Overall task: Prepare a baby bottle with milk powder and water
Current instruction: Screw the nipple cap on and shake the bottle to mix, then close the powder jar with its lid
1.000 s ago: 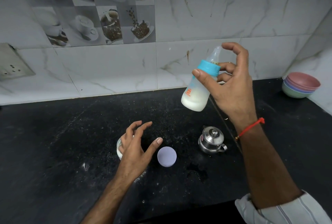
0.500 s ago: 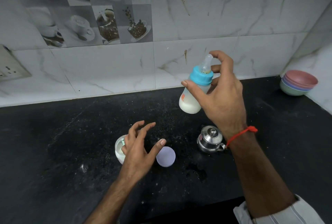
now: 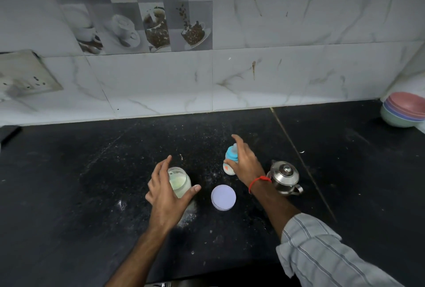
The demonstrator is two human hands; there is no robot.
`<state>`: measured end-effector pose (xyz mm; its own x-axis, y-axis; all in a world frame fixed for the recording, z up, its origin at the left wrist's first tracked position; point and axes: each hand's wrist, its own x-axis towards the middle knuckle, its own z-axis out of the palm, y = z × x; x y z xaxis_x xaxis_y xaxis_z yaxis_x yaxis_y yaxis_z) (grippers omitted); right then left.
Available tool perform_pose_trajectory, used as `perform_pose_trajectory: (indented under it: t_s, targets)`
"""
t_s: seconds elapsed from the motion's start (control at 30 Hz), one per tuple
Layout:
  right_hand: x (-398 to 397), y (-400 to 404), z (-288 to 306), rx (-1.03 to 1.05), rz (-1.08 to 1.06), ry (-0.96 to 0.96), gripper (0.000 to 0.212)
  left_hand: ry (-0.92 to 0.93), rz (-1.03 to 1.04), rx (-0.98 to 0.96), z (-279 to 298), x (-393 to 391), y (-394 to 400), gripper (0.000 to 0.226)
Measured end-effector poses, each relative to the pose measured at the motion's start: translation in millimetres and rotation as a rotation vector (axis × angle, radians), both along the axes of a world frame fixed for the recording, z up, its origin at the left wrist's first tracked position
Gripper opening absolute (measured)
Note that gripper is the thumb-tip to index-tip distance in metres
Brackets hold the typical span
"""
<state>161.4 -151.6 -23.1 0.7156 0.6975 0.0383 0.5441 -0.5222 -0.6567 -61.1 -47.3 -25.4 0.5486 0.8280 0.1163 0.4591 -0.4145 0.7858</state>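
The baby bottle (image 3: 230, 162), with a blue collar, a clear teat and white milk in its base, stands upright low on the black counter (image 3: 92, 183). My right hand (image 3: 246, 165) grips it around the collar from the right. The open milk powder jar (image 3: 180, 182) holds pale powder and sits left of centre. My left hand (image 3: 165, 194) curls round it, thumb on its right side and fingers on its left. The jar's round lavender lid (image 3: 223, 197) lies flat between my two arms.
A small lidded steel pot (image 3: 285, 177) stands just right of my right wrist. Stacked pastel bowls (image 3: 404, 109) sit in the far right corner. Spilled white powder (image 3: 189, 214) dusts the counter near the jar. A wall socket (image 3: 25, 75) is at the left.
My right hand has brought the bottle down from chest height to the counter beside the steel pot. My left hand has closed in around the powder jar.
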Motion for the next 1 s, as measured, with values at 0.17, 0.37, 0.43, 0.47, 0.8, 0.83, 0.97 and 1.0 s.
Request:
perform_pose_trajectory:
  t_s: [0.17, 0.37, 0.43, 0.47, 0.8, 0.83, 0.97, 1.0]
  targets:
    - [1, -2, -21, -0.002, -0.017, 0.001, 0.075, -0.034, 0.045, -0.167, -21, -6, 10, 0.143]
    - [-15, -15, -35, 0.018, -0.094, -0.463, 0.072, 0.022, -0.024, -0.234, -46, -12, 19, 0.148]
    - [-34, -21, -42, -0.035, 0.047, -0.522, 0.069, 0.023, -0.042, -0.24, -50, -11, 22, 0.148]
    - [-42, -23, -47, -0.119, 0.145, -0.477, 0.071, 0.019, -0.045, -0.24, -52, -11, 23, 0.148]
    - [-60, -28, -49, -0.326, 0.228, -0.011, 0.07, -0.191, -0.089, -0.139, -44, -11, 28, 0.096]
    - [-61, -31, -40, -0.177, 0.173, 0.102, 0.065, -0.227, -0.107, -0.123, -37, -12, 27, 0.095]
    - [-79, -37, 21, 0.575, -0.024, 0.559, 0.045, -0.271, -0.253, -0.059, -5, -13, 12, 0.101]
    - [-85, -39, 36, 0.708, -0.038, 0.609, 0.043, -0.276, -0.286, -0.062, 2, -13, 7, 0.102]
